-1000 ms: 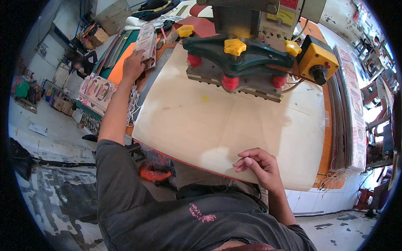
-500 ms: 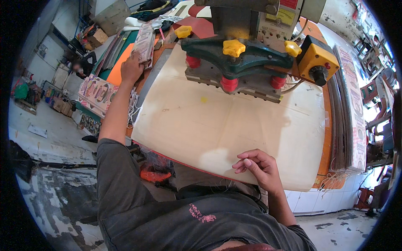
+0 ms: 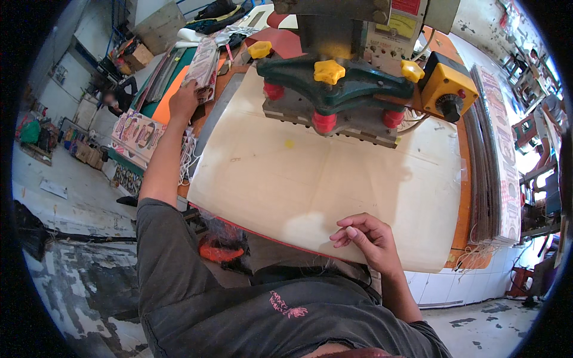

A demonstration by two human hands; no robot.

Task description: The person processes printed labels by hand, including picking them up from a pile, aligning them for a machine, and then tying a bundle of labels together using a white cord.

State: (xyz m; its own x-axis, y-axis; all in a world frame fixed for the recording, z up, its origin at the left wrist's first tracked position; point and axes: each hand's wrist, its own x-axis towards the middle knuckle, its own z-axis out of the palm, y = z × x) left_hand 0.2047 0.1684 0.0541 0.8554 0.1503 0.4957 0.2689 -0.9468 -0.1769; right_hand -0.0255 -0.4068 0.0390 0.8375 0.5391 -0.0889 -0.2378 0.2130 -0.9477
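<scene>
My left hand (image 3: 183, 102) reaches far left, its fingers closed on the near edge of a stack of printed sheets (image 3: 204, 62). The fingertips are partly hidden, so how many sheets they grip does not show. My right hand (image 3: 373, 240) hovers above the near edge of a cream-coloured sheet (image 3: 322, 191) covering the worktable. Its fingers are loosely bent and apart, with nothing in them. Beyond the sheet stands a press with a dark green head (image 3: 334, 89), yellow star knobs (image 3: 329, 72) and red spacers (image 3: 324, 122), raised off the surface.
A yellow control box (image 3: 449, 89) with a black dial sits beside the press. Tall printed stacks (image 3: 507, 161) with loose cords line the right edge. More printed pieces (image 3: 138, 136) and white cords (image 3: 188, 156) lie at left. A person (image 3: 121, 95) is in the left background.
My left hand has drawn slightly back toward me, and the near end of the printed stack has shifted a little. The right hand holds its pose over the sheet.
</scene>
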